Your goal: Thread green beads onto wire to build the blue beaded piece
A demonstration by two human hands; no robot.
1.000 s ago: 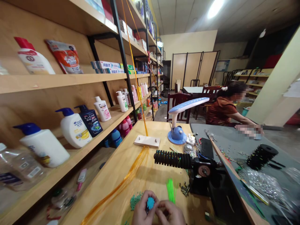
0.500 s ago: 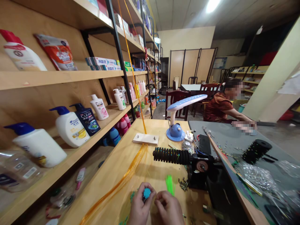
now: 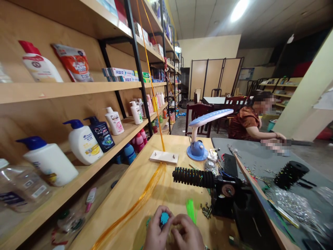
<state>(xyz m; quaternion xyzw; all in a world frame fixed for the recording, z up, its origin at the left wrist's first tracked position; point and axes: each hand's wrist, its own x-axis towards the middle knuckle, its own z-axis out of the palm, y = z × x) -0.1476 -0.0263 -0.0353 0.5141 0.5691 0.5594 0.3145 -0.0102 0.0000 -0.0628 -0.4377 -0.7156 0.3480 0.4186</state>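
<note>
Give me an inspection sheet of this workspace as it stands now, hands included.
Surface: pale wooden table, adjoining a grey tabletop.
Work items: small turquoise cluster in hand; bright green bristle bundle and loose orange strands on the wood.
Clutter: small metal pieces near a black ribbed roller.
Hands: left hand grips the cluster; right hand beside it, contents unclear.
Cables: nothing seen for certain.
Surroundings: wooden shelves with bottles at left; person at right.

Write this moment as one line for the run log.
left hand: holds turquoise cluster | right hand: close beside it, contents unclear | table: green strands, orange strands
</note>
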